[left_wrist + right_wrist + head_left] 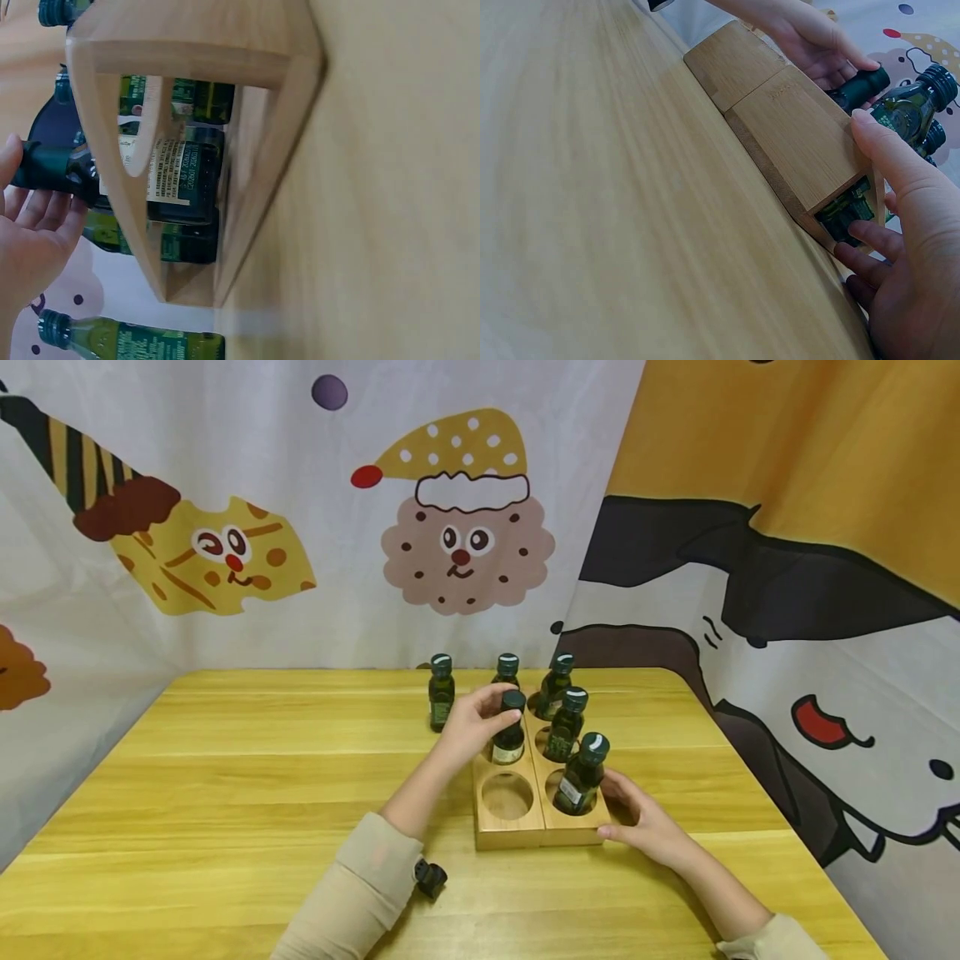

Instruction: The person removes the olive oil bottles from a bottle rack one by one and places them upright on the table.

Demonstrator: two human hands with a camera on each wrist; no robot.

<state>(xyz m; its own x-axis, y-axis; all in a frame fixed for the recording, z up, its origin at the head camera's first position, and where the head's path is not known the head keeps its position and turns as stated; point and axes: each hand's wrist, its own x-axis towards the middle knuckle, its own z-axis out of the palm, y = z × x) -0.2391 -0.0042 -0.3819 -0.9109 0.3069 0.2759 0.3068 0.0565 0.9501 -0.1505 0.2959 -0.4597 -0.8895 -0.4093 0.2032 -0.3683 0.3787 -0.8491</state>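
Note:
My left hand (pixel 474 725) pinches the dark cap of a small green glass bottle (pixel 508 750) with a pale label, upright at the middle hole of the left row in a wooden bottle rack (pixel 510 838). In the left wrist view, the bottle's lower part shows through the rack's open end. My right hand (pixel 651 827) holds the rack's front right corner, thumb at the top edge and fingers at the side opening. Leaning slightly in the right row are three bottles, the nearest bottle (pixel 581 777) beside that hand. The front left hole (pixel 507 797) has nothing in it.
Another green bottle (pixel 441 695) stands on the table left of the rack, near the back. Behind my left hand is a partly hidden bottle (pixel 507 667). The wooden table (pixel 247 777) ends at a cartoon-printed curtain (pixel 300 468).

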